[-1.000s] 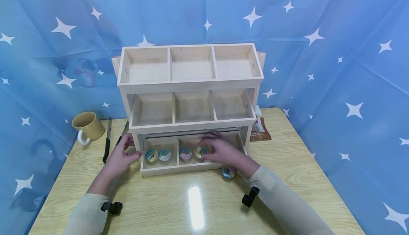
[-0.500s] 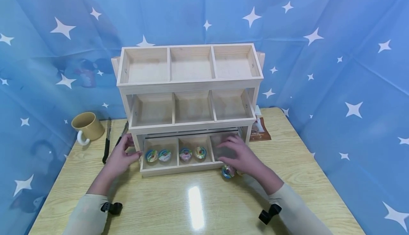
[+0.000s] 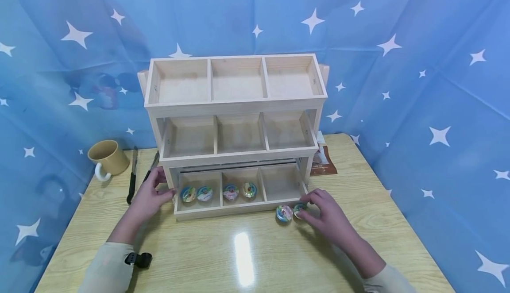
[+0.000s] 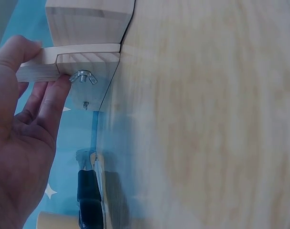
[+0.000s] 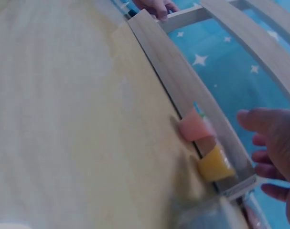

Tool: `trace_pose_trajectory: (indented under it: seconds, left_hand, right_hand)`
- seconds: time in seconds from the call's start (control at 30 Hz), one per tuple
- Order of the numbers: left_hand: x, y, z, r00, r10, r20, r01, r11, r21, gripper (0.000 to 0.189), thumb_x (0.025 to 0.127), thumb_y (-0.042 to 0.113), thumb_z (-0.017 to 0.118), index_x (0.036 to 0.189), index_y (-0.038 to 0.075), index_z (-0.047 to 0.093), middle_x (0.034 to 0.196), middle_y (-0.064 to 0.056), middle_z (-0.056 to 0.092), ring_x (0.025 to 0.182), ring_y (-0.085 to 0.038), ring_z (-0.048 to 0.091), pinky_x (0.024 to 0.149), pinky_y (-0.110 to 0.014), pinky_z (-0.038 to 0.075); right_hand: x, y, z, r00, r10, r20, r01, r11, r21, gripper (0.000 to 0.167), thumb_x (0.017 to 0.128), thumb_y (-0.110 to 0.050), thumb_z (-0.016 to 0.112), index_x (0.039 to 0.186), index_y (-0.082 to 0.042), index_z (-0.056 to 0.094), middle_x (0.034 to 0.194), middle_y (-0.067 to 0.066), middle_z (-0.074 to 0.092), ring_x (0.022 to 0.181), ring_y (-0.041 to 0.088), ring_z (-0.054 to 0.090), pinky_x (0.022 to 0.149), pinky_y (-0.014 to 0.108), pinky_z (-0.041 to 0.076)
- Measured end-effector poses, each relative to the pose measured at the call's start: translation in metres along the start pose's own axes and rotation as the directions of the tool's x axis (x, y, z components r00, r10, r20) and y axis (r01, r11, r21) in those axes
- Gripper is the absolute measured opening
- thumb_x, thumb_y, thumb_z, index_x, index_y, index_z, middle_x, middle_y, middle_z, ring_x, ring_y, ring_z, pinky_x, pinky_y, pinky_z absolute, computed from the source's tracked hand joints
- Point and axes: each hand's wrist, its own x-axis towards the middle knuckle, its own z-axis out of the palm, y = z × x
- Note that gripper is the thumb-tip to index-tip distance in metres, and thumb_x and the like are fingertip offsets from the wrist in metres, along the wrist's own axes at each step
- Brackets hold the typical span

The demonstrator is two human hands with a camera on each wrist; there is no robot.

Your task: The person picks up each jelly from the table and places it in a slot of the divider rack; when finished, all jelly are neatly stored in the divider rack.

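A three-tier wooden rack (image 3: 237, 149) stands on the table, each tier split into three compartments. My left hand (image 3: 150, 198) grips the bottom tray's left end, thumb and fingers on either side of the wood (image 4: 37, 71). Two jelly cups (image 3: 196, 194) lie in the bottom tray's left compartment and two jelly cups (image 3: 240, 191) in the middle one. In front of the tray's right end sit a pink jelly cup (image 5: 196, 125) and a yellow jelly cup (image 5: 216, 164). My right hand (image 3: 324, 213) hovers at the yellow one, thumb and fingers spread around it without a grip.
A tan mug (image 3: 109, 158) with a white handle stands at the back left. Beside it lie two black-handled utensils (image 3: 131, 182). A brown packet (image 3: 323, 162) is behind the rack's right side. A blue star-patterned curtain (image 3: 398, 85) surrounds the table (image 3: 199, 253).
My right hand has left the cup in the middle compartment and moved right and toward me, to the cups in front of the tray. The left hand has kept its place.
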Motion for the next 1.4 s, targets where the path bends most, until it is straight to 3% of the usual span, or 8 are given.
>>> trace_pose_trajectory:
  seconds: [0.17, 0.37, 0.5, 0.7, 0.97, 1.4]
  left_hand:
    - [0.0, -0.001, 0.0, 1.0, 0.012, 0.001, -0.012, 1.0, -0.004, 0.06, 0.101, -0.003, 0.074, 0.153, 0.001, 0.044, 0.139, -0.024, 0.058, 0.125, -0.029, 0.058, 0.095, -0.025, 0.059]
    - [0.0, -0.002, 0.0, 1.0, 0.007, 0.003, -0.007, 1.0, 0.003, 0.06, 0.102, -0.002, 0.074, 0.153, 0.001, 0.044, 0.14, -0.022, 0.058, 0.123, -0.023, 0.058, 0.095, -0.025, 0.059]
    - [-0.001, -0.002, 0.0, 1.0, 0.001, 0.005, -0.001, 1.0, 0.008, 0.06, 0.102, -0.001, 0.074, 0.153, 0.002, 0.043, 0.14, -0.022, 0.058, 0.124, -0.026, 0.058, 0.097, -0.027, 0.059]
    - [-0.002, -0.002, 0.0, 1.0, -0.006, 0.006, 0.006, 1.0, 0.001, 0.061, 0.102, -0.001, 0.074, 0.155, 0.002, 0.043, 0.141, -0.022, 0.058, 0.127, -0.034, 0.057, 0.098, -0.029, 0.06]
    - [-0.002, -0.004, 0.0, 1.0, 0.007, 0.01, -0.007, 1.0, -0.008, 0.063, 0.103, 0.0, 0.075, 0.157, 0.003, 0.042, 0.142, -0.021, 0.056, 0.126, -0.03, 0.057, 0.098, -0.029, 0.06]
    - [0.0, -0.003, -0.001, 1.0, 0.007, 0.01, -0.007, 1.0, -0.016, 0.065, 0.103, 0.001, 0.075, 0.158, 0.005, 0.042, 0.145, -0.021, 0.056, 0.13, -0.035, 0.057, 0.099, -0.032, 0.06]
  right_hand:
    - [-0.012, 0.006, 0.004, 0.994, 0.107, -0.011, -0.108, 0.994, -0.018, 0.039, 0.09, -0.023, 0.095, 0.12, -0.009, 0.077, 0.115, 0.003, 0.074, 0.111, 0.025, 0.066, 0.094, 0.054, 0.057]
    - [-0.015, 0.009, 0.013, 0.983, 0.182, -0.027, -0.182, 0.983, -0.02, 0.045, 0.088, -0.029, 0.097, 0.121, -0.006, 0.076, 0.114, 0.006, 0.074, 0.11, 0.027, 0.067, 0.096, 0.054, 0.058]
    - [-0.017, 0.008, 0.017, 0.977, 0.213, -0.022, -0.213, 0.976, -0.037, 0.051, 0.085, -0.032, 0.099, 0.122, -0.006, 0.076, 0.113, 0.005, 0.073, 0.109, 0.026, 0.067, 0.097, 0.053, 0.058]
    - [-0.02, 0.009, 0.022, 0.98, 0.195, -0.05, -0.198, 0.979, -0.055, 0.05, 0.083, -0.033, 0.1, 0.119, -0.007, 0.077, 0.11, 0.002, 0.072, 0.103, 0.022, 0.066, 0.091, 0.049, 0.059]
    - [-0.02, 0.009, 0.026, 0.984, 0.168, -0.063, -0.173, 0.98, -0.095, 0.048, 0.083, -0.032, 0.101, 0.115, -0.007, 0.076, 0.104, -0.003, 0.07, 0.095, 0.015, 0.061, 0.081, 0.04, 0.056]
    - [-0.019, 0.008, 0.026, 0.991, 0.109, -0.082, -0.117, 0.989, -0.096, 0.044, 0.081, -0.021, 0.097, 0.117, -0.006, 0.075, 0.107, -0.002, 0.07, 0.101, 0.017, 0.062, 0.086, 0.044, 0.059]
